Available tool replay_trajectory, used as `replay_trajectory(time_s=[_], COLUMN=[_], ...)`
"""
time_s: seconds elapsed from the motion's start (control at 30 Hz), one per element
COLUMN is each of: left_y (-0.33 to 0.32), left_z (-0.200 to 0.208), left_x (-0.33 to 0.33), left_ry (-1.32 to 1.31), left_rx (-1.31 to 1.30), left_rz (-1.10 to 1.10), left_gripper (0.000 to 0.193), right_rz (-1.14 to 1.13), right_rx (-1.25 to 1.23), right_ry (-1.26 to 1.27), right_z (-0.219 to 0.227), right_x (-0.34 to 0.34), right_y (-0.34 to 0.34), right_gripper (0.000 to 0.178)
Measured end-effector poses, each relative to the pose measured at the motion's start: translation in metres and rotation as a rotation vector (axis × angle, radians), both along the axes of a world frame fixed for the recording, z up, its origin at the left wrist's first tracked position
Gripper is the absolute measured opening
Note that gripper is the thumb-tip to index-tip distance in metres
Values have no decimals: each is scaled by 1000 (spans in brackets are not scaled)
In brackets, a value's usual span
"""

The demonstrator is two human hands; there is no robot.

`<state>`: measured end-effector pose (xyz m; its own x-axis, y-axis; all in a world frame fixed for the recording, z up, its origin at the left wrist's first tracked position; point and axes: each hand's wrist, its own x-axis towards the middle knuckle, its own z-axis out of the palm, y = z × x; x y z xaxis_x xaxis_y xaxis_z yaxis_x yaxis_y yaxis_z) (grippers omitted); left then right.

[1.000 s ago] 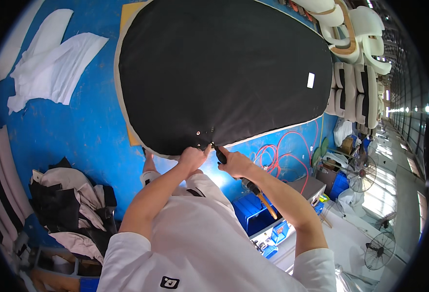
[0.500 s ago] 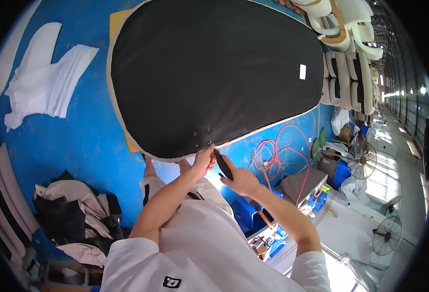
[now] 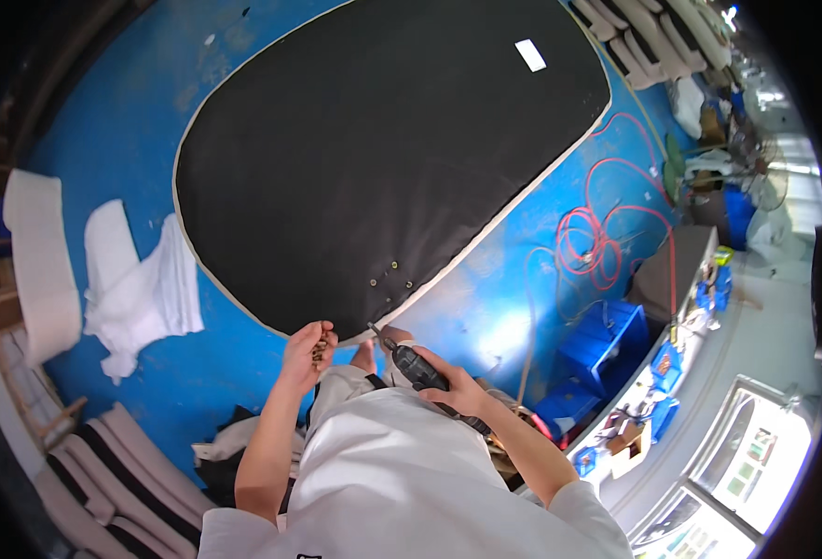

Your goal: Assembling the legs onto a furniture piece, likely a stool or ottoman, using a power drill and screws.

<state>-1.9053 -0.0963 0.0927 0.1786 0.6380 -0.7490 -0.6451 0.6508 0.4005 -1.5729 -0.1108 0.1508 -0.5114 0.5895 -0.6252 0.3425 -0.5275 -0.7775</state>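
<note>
The left hand (image 3: 307, 349) is cupped half-closed around a few small brown screws (image 3: 320, 348), just off the near edge of the large black fabric-covered oval panel (image 3: 383, 149) lying on the blue counter (image 3: 103, 130); the right hand (image 3: 453, 389) is wrapped tight around a dark powered screwdriver (image 3: 420, 370), its tip at the panel's near edge. Three small metal fittings (image 3: 392, 276) sit on the fabric near that edge; white cloth pieces (image 3: 141, 293) lie toward the counter's left side.

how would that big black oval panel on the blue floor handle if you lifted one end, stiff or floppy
The black oval panel probably stays stiff: its pale edge runs in a smooth line and the surface lies flat. Its span suggests it is awkward, likely heavy, for one person. The cloth face probably grips rather than slips.
</note>
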Motion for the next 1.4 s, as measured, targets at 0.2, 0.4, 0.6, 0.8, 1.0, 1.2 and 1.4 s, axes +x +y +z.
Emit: replay_trajectory(time_s=[0.2, 0.4, 0.6, 0.8, 1.0, 1.2, 1.4], left_y=[32, 92, 140, 184, 200, 196, 180], left_z=[42, 61, 60, 39, 48, 46, 60], left_x=[-22, -40, -72, -148, -188, -220, -232], left_ry=[427, 307, 408, 279, 567, 285, 383], left_rx=[91, 125, 191, 213, 363, 312, 393], left_rz=[-250, -113, -290, -323, -677, -697, -893], left_gripper=[27, 32, 26, 24, 25, 25, 24], right_rz=[-40, -57, -202, -385, -510, -734, -831], right_rx=[183, 55, 5, 26, 148, 193, 373], right_ry=[279, 427, 430, 326, 3, 136, 101], right_z=[-4, 6, 13, 20, 44, 28, -5], right_x=[-42, -83, -146, -247, -337, -388, -419], right_y=[30, 65, 81, 75, 54, 29, -7], right_gripper=[83, 84, 84, 85, 82, 80, 81])
